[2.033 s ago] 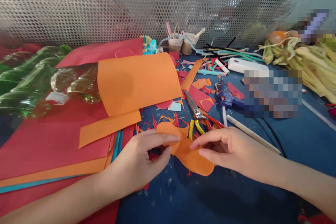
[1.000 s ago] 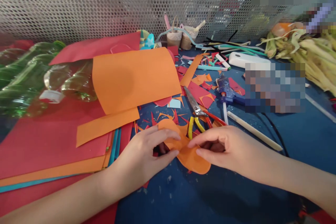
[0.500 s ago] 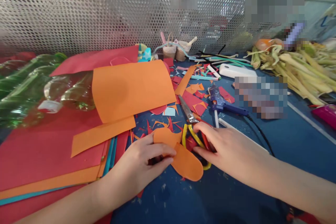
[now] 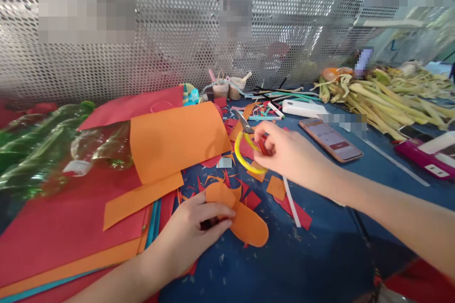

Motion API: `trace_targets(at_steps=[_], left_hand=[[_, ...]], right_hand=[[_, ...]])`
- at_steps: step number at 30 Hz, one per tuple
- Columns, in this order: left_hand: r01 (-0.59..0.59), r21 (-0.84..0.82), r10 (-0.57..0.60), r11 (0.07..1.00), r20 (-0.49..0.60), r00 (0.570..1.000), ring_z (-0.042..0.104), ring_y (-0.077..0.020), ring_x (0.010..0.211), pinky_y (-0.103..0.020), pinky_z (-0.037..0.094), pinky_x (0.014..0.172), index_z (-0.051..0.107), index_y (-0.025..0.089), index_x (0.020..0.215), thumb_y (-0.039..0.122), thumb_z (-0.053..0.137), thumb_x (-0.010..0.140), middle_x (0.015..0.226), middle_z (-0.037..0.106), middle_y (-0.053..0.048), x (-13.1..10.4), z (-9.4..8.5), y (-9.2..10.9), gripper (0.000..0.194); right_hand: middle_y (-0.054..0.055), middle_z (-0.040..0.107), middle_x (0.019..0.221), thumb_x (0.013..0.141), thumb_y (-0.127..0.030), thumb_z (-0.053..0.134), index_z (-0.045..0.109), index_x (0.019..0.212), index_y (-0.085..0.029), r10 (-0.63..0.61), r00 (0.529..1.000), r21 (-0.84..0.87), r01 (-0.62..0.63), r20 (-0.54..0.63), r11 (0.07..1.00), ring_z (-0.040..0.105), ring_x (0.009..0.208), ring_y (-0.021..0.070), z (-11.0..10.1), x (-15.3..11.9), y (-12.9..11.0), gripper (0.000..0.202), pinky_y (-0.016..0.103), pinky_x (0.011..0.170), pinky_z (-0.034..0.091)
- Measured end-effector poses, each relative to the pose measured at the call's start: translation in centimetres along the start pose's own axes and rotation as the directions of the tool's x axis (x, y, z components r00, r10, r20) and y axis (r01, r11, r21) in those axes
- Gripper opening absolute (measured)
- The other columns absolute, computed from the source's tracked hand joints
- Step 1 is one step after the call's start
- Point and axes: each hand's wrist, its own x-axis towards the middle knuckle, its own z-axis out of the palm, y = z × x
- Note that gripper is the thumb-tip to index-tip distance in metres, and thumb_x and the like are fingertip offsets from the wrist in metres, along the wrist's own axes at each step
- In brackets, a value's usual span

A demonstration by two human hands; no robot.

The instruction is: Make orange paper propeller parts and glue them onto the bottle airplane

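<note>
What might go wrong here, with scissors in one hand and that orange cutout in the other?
The right hand holds the scissors lifted off the table, blades pointing away; a loose grip might drop them. The left hand pinches the orange cutout with its fingers at the paper's edge, so a cut nearby could nick them. The phone lies close by and could get knocked.

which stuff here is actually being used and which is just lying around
In use:
- left hand, pinching the orange cut-out
- right hand, lifting the scissors

Lying about:
- curled orange sheet
- plastic bottles
- phone
- white stick
- paper scraps
- corn husks
</note>
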Motion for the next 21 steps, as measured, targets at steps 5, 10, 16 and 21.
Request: trace_targets(at_steps=[5,10,16,21], left_hand=[[0.0,0.047,-0.001,0.999,0.019,1.0,0.061,-0.012,0.061,-0.019,0.051,0.054,0.075,0.027,0.086,0.017,0.061,0.081,0.073,0.062,0.0,-0.2,-0.1,-0.1,0.018],[-0.124,0.044,0.125,0.991,-0.03,0.992,0.065,-0.0138,0.073,-0.019,0.053,0.061,0.075,0.025,0.088,0.018,0.056,0.084,0.086,0.063,-0.003,-0.4,0.1,-0.5,0.02],[-0.15,0.06,0.155,0.987,-0.094,0.983,0.061,-0.0112,0.057,-0.017,0.051,0.052,0.075,0.03,0.086,0.021,0.057,0.083,0.073,0.061,0.0,-0.3,0.3,-0.9,0.02],[-0.072,0.022,0.073,0.997,-0.085,0.994,0.061,-0.011,0.053,-0.016,0.05,0.048,0.075,0.029,0.088,0.024,0.06,0.079,0.067,0.061,0.001,-0.3,0.5,-1.1,0.018]], right_hand=[[0.002,0.06,0.072,0.079,-0.025,0.061,0.052,0.09,-0.017,0.003,0.999,-0.067,-0.006,-0.048,0.998,0.054,0.063,0.0163,2.9,6.0,1.9,0.016,0.026,0.057,0.033],[0.01,0.066,0.078,0.081,-0.012,0.059,0.059,0.082,-0.013,-0.002,1.0,-0.092,0.003,0.014,0.996,0.06,0.073,0.0209,4.1,8.0,2.5,0.002,0.029,0.062,0.037],[0.002,0.068,0.078,0.087,-0.03,0.059,0.063,0.083,-0.017,-0.183,0.972,-0.046,0.192,0.148,0.98,0.061,0.069,0.014,1.2,1.2,-0.2,0.013,0.025,0.063,0.042],[0.01,0.062,0.114,0.084,-0.044,0.065,0.061,0.113,-0.016,-0.518,0.792,0.076,0.524,0.324,0.849,0.057,0.101,0.0208,2.2,-5.9,-0.5,0.04,0.031,0.085,0.046]])
